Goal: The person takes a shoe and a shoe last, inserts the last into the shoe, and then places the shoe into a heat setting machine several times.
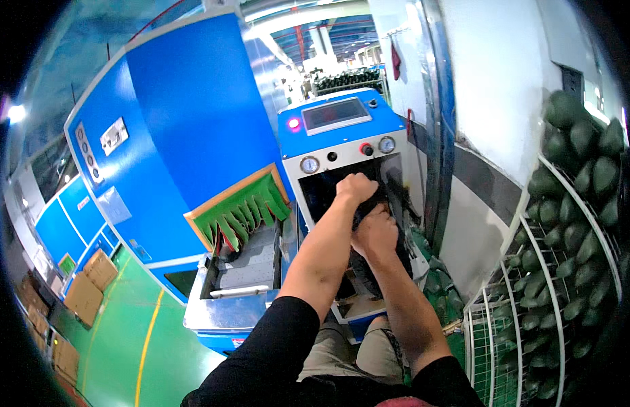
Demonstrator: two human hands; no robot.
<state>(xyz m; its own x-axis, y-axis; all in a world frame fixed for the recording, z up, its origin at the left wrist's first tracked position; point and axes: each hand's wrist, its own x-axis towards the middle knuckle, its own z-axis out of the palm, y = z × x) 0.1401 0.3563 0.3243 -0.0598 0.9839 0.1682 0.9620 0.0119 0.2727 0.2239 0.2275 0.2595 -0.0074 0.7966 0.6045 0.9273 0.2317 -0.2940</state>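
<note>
Both of my hands are at the dark opening in the front of a blue and white machine [342, 141]. My left hand [358, 188] is the farther one, its fingers curled closed at the top of a black piece [366, 209]. Just below and a little to the right, my right hand [376, 233] is closed against the same black piece. My hands and forearms cover most of it, so its kind does not show. On the machine's top are a dark screen [337, 114] and a lit pink button [294, 123], with a red knob [366, 149] and gauges on its front.
At left, a tall blue machine [186, 115] has green strip curtains [240, 210] over a grey conveyor bed [244, 275]. A white wire rack [547, 271] at right carries many dark green shoe lasts [578, 237]. Cardboard boxes [90, 288] stand on the green floor [122, 332] farther left.
</note>
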